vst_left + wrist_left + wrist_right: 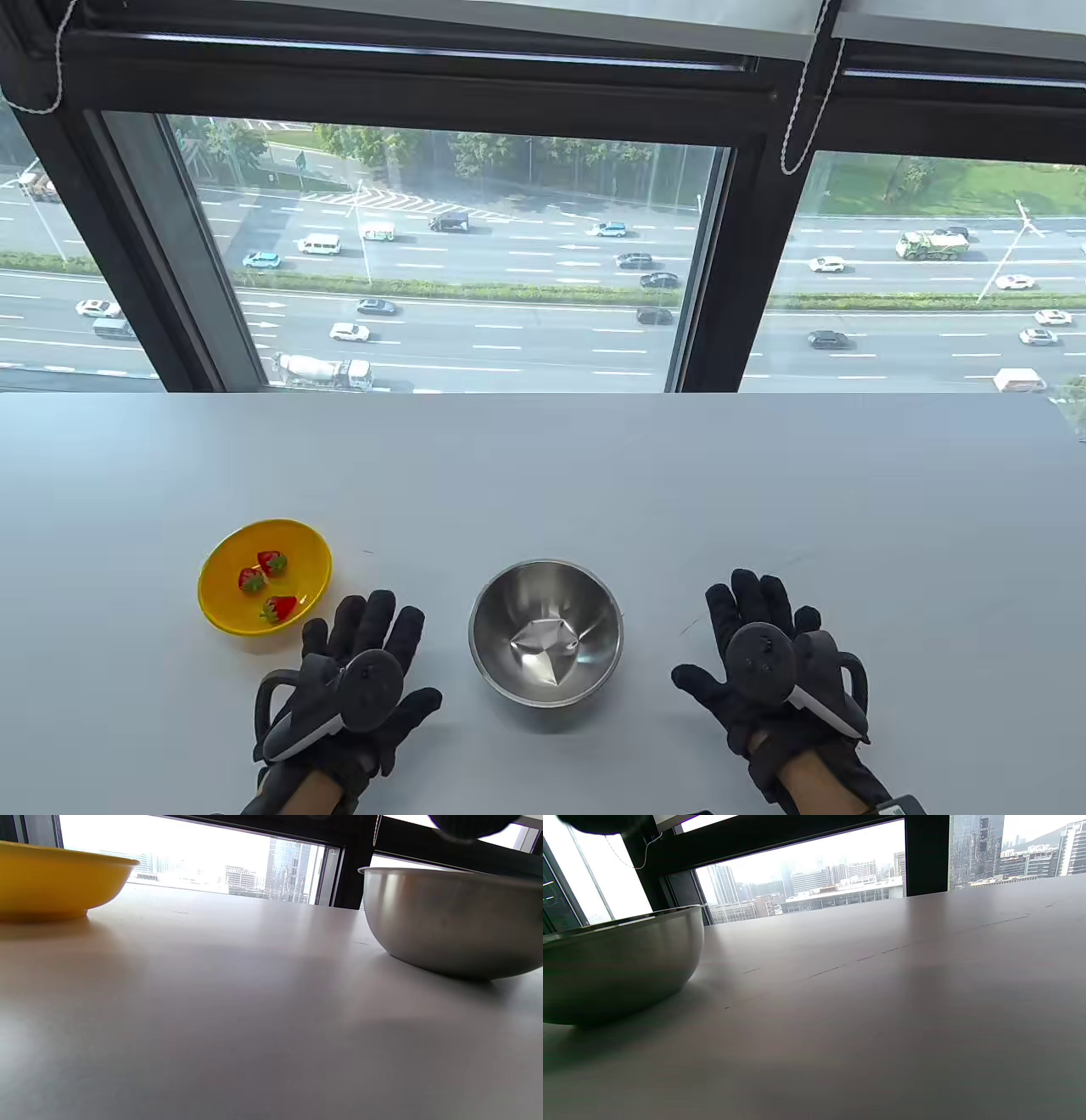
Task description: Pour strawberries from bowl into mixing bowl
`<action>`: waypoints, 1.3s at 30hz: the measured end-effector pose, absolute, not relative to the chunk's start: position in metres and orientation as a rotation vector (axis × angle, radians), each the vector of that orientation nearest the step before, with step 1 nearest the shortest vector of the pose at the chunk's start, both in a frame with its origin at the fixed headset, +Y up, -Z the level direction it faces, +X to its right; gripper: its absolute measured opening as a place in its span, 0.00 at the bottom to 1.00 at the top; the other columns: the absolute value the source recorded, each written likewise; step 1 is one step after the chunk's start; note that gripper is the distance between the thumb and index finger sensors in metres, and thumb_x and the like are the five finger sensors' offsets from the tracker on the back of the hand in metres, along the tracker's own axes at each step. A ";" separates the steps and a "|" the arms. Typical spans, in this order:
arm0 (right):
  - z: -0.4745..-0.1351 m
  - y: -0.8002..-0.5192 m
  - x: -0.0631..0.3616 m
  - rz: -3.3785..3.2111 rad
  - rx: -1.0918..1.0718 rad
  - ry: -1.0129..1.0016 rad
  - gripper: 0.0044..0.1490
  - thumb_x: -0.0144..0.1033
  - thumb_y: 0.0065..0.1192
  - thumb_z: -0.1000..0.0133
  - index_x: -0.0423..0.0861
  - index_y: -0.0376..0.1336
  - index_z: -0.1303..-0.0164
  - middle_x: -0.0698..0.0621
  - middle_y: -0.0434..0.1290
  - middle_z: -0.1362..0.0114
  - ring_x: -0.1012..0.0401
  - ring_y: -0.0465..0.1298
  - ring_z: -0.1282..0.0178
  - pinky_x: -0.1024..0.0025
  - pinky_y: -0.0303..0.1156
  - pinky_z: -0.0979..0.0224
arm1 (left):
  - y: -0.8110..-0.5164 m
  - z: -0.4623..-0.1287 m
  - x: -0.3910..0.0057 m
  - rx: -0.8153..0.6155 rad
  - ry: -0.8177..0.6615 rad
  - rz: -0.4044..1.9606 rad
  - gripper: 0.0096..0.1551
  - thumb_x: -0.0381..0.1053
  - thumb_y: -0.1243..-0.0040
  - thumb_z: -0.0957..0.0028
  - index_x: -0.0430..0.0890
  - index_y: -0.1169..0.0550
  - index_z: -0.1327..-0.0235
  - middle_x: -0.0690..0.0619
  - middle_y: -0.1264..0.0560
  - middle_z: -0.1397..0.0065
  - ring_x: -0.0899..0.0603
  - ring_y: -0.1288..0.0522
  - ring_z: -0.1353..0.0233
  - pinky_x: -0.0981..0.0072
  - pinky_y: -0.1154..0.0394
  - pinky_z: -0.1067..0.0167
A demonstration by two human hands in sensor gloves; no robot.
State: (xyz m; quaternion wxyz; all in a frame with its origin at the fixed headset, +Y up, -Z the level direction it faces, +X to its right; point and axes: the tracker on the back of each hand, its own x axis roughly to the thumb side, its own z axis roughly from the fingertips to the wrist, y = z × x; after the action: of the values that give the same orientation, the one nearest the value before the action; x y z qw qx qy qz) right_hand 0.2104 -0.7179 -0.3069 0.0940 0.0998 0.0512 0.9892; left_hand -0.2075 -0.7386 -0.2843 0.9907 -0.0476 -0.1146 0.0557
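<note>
A yellow bowl (222,594) with three strawberries (271,562) stands on the white table at the left. A steel mixing bowl (509,671) stands at the centre, with no fruit in it. My left hand (361,654) rests flat on the table between the two bowls, fingers spread, holding nothing. My right hand (755,628) rests flat to the right of the mixing bowl, fingers spread, holding nothing. The left wrist view shows the yellow bowl (51,882) at left and the mixing bowl (449,921) at right. The right wrist view shows the mixing bowl (615,963) at left.
The white table (543,475) runs back to a large window with dark frames (713,272). Blind cords (806,102) hang at the window. Bare table surface lies behind and to the right of the bowls.
</note>
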 end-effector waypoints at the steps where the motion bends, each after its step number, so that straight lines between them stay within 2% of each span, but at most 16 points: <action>1: -0.307 -0.718 0.210 2.936 0.296 0.151 0.62 0.73 0.50 0.56 0.51 0.35 0.21 0.44 0.28 0.16 0.39 0.33 0.16 0.26 0.34 0.25 | -0.738 -0.284 -0.208 -0.096 -0.227 0.114 0.55 0.76 0.52 0.57 0.57 0.53 0.19 0.48 0.64 0.13 0.31 0.62 0.15 0.25 0.64 0.29; 26: -0.305 -0.714 0.214 2.918 0.282 0.136 0.61 0.72 0.49 0.55 0.50 0.36 0.21 0.43 0.29 0.16 0.39 0.34 0.16 0.26 0.34 0.26 | -0.737 -0.291 -0.214 -0.101 -0.225 0.100 0.53 0.74 0.51 0.57 0.56 0.48 0.19 0.48 0.59 0.12 0.31 0.59 0.14 0.25 0.60 0.27; 34: -0.304 -0.712 0.217 2.905 0.276 0.117 0.61 0.72 0.49 0.55 0.50 0.35 0.21 0.43 0.28 0.16 0.39 0.34 0.16 0.26 0.34 0.26 | -0.712 -0.303 -0.229 -0.080 -0.197 0.018 0.53 0.75 0.51 0.57 0.56 0.48 0.19 0.48 0.60 0.12 0.31 0.58 0.14 0.25 0.59 0.27; 39: -0.304 -0.712 0.217 2.900 0.277 0.121 0.61 0.72 0.49 0.55 0.50 0.35 0.21 0.43 0.28 0.16 0.39 0.34 0.16 0.26 0.34 0.26 | -0.694 -0.314 -0.251 -0.045 -0.123 0.101 0.53 0.74 0.50 0.57 0.56 0.48 0.19 0.49 0.60 0.12 0.31 0.59 0.14 0.25 0.59 0.26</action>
State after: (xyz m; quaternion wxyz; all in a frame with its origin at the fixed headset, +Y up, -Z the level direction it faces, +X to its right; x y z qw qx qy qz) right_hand 0.2171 -0.7123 -0.3037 0.1129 0.0943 0.0411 0.9883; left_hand -0.2512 -0.6945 -0.3137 0.9966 -0.0227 -0.0614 0.0506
